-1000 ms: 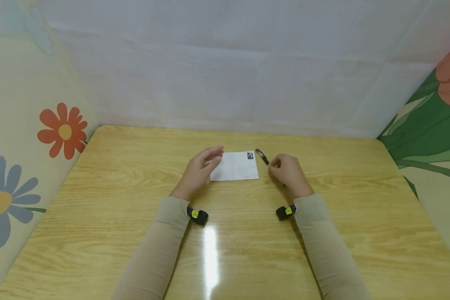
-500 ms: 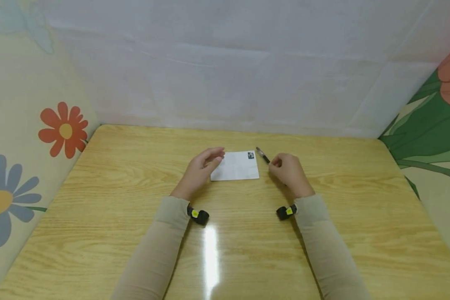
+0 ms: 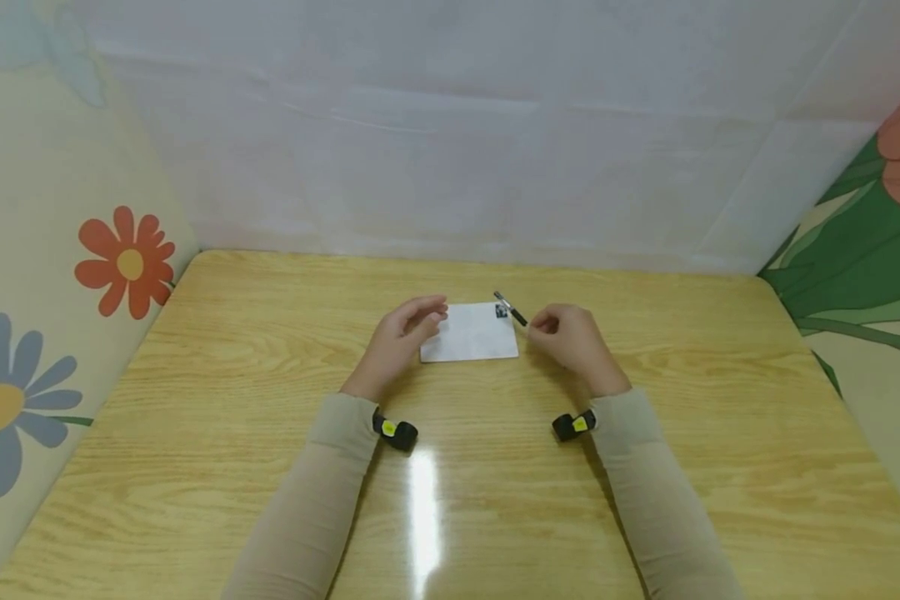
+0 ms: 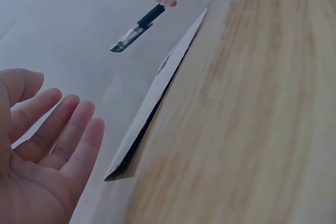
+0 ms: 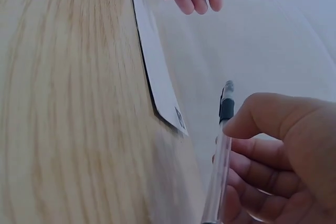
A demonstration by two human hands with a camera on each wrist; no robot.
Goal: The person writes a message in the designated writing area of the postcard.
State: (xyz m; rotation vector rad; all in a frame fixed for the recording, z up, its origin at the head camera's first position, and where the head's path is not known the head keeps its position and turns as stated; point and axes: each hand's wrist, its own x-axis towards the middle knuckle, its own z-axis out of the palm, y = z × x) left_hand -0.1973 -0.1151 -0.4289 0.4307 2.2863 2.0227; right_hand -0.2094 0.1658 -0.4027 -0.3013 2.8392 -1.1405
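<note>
A white envelope (image 3: 468, 335), with a small black-and-white stamp (image 3: 501, 310) in its far right corner, lies flat on the wooden table. Between the thumb and fingers of my right hand (image 3: 570, 340) is a clear-barrelled pen (image 3: 518, 317); its black grip and the dark capped end (image 4: 125, 43) point away to the left. That end overlaps the stamped corner in the head view, and the left wrist view shows the pen raised above the envelope. Over the envelope's left end is my left hand (image 3: 399, 337), fingers loosely bent and apart, holding nothing (image 4: 50, 150).
The wood-grain table (image 3: 255, 400) runs back to a pale cloth wall (image 3: 450, 158). Flower-painted panels (image 3: 130, 263) flank it at left and right. A black camera strap (image 3: 396, 430) sits on each wrist, and a bright reflection lies on the tabletop near the front.
The right hand has shifted slightly left with the pen, so the pen's capped end has gone from beside the envelope to over its stamped corner. The left hand stays nearly still.
</note>
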